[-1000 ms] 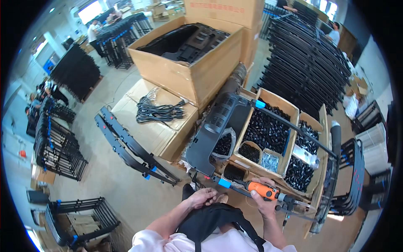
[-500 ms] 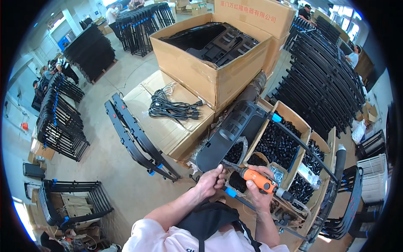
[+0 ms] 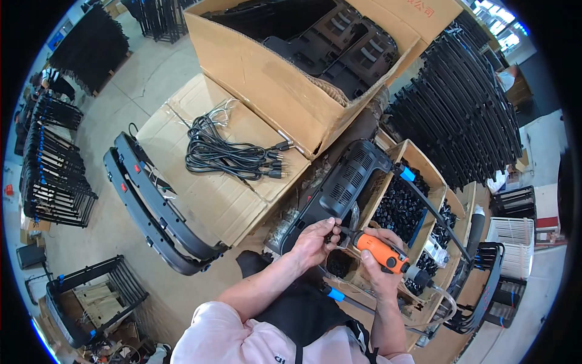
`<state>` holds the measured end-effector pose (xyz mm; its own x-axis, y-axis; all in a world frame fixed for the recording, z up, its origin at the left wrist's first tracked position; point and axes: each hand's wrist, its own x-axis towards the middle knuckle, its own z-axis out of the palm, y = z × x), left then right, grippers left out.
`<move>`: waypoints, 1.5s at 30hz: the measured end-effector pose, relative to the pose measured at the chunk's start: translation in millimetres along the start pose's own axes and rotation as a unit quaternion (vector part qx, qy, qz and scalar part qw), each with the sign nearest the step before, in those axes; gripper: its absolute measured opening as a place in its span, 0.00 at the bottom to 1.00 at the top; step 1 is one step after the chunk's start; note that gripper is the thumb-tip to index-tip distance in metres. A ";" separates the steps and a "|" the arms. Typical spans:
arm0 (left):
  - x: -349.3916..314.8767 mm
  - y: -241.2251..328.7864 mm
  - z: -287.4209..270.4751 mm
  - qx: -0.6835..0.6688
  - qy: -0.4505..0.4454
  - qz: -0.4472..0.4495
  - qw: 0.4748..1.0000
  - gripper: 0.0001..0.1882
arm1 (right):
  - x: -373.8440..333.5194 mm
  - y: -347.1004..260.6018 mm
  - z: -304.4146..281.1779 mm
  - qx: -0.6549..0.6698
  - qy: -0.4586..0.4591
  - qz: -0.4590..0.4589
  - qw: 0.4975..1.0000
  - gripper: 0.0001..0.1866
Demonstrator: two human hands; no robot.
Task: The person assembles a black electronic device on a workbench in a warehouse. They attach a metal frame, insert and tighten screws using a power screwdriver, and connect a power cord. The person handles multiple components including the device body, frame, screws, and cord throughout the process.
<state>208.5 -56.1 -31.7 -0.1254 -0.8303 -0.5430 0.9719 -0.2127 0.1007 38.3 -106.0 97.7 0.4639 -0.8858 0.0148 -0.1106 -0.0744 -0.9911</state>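
Observation:
My right hand is wrapped round an orange power screwdriver, which has a dark rear end and a clear hose trailing from it. The driver's tip points left toward my left hand. That hand is closed, its fingertips pinched at the tip; whatever they hold is too small to make out. Just beyond both hands lies a long black plastic housing with vent slots. A black tube frame with blue end pieces runs beside it, under and past my right hand.
Wooden bins of small black parts stand at the right. Bundled black power cords lie on a cardboard box. Behind is an open carton of black panels. Curved black frames lean at left; stacked frames stand far right.
The view has tipped down and come closer to the bench. My left fingers have stayed pinched at the driver's tip, and my right hand still grips the driver.

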 end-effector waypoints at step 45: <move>45.4 12.3 -11.3 0.114 -0.023 0.105 0.988 0.18 | 137.6 24.0 80.1 -0.144 -0.131 0.062 0.979 0.25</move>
<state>217.0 -90.6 -64.5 0.0603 -0.8897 -0.4526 0.9081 -0.1394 0.3949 169.9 -193.0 65.3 0.6366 -0.7510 -0.1753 -0.4058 -0.1329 -0.9043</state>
